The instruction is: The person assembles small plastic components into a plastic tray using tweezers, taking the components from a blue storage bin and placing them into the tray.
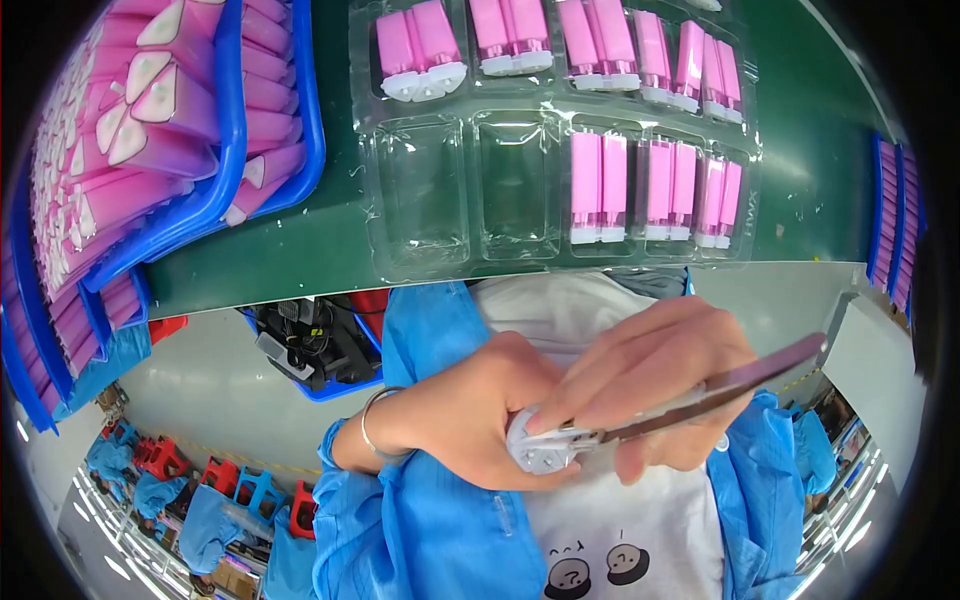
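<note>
My left hand (475, 415), with a bracelet at the wrist, is closed around a light grey-white rounded end piece (540, 450) with small holes in its face. Whatever body lies behind that piece is hidden in my palm. My right hand (665, 375) grips a long two-armed metal hand tool (720, 395), partly blurred, whose narrow tip touches or almost touches the white piece. Both hands are in front of my body, below the table edge. Beyond them lies a clear plastic tray (420, 262) carrying pairs of pink pieces (600, 185) with white ends.
Blue bins (232, 110) heaped with pink white-ended pieces (165, 95) stand left on the green table (250, 255). More blue bins (885, 215) are far right. Below the table, a blue crate (350, 385) holds black cabled items. Red stools (160, 455) and people in blue are lower left.
</note>
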`<state>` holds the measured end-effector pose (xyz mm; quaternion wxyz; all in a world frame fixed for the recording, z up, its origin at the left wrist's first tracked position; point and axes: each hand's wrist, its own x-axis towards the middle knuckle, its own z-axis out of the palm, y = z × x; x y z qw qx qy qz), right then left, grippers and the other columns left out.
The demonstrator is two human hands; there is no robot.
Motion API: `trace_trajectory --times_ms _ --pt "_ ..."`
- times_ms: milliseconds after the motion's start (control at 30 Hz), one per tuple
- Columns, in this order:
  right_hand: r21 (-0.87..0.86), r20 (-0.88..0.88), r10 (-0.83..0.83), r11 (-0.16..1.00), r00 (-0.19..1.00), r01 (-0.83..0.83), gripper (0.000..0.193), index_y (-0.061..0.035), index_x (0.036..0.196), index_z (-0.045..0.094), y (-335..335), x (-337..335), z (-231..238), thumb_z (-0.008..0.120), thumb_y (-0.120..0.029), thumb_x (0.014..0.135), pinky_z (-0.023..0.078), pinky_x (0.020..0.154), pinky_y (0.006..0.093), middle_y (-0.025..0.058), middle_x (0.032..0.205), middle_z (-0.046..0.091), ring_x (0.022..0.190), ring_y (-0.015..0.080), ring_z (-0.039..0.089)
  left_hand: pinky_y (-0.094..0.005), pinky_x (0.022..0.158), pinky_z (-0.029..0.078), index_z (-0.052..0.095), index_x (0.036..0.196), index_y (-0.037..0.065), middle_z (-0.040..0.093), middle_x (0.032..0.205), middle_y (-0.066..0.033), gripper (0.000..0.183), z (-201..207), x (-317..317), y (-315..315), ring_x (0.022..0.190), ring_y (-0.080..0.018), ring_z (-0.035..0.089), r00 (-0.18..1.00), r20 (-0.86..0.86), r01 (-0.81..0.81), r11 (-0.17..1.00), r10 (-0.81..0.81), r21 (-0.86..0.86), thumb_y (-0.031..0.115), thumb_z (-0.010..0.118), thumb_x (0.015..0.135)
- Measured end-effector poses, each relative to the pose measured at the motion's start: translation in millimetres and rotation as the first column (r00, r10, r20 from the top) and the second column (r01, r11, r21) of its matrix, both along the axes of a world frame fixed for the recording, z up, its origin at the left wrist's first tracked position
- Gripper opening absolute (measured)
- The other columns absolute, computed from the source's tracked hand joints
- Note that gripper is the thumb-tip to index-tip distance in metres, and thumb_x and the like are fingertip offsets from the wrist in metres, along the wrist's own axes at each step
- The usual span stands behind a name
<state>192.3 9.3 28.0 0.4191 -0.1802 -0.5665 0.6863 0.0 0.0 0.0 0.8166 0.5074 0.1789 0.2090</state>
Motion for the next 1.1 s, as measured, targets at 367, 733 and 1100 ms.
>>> trace_trajectory --times_ms 367,733,1100 --pt "-0.043 -0.004 -0.175 0.984 0.985 0.175 0.028 -0.0003 0.097 0.063 -10.8 -7.9 -16.8 0.075 -0.014 0.076 0.045 0.045 0.0246 0.0063 0.071 0.065 0.055 0.0149 0.062 -0.0289 0.051 0.044 0.063 0.071 0.006 0.062 0.066 -0.0065 0.016 -5.3 1.9 -4.3 0.057 -0.0206 0.06 0.994 0.114 0.003 1.0 -0.007 0.03 0.012 0.076 0.064" --pt "0.275 0.041 -0.187 0.947 0.982 0.169 0.033 0.0107 0.081 0.059 4.0 -10.9 -1.0 0.079 -0.011 0.068 0.053 0.045 0.0314 0.0217 0.064 0.063 0.053 0.0265 0.065 -0.0278 0.051 0.044 0.064 0.074 0.004 0.063 0.067 -0.0082 0.017 -10.7 4.4 -4.3 0.058 -0.0198 0.061 0.987 0.141 0.094 0.991 -0.08 -0.094 0.013 0.075 0.065" --pt "0.259 0.12 -0.164 0.957 0.979 0.128 0.037 0.0091 0.088 0.06 2.2 -5.3 -1.3 0.076 -0.022 0.075 0.056 0.055 0.0348 0.0269 0.082 0.065 0.064 0.0322 0.067 -0.0269 0.052 0.044 0.065 0.077 0.004 0.064 0.069 -0.0085 0.021 -12.3 -1.5 -7.6 0.059 -0.02 0.061 0.998 0.058 0.012 0.992 -0.005 -0.123 0.013 0.077 0.063"
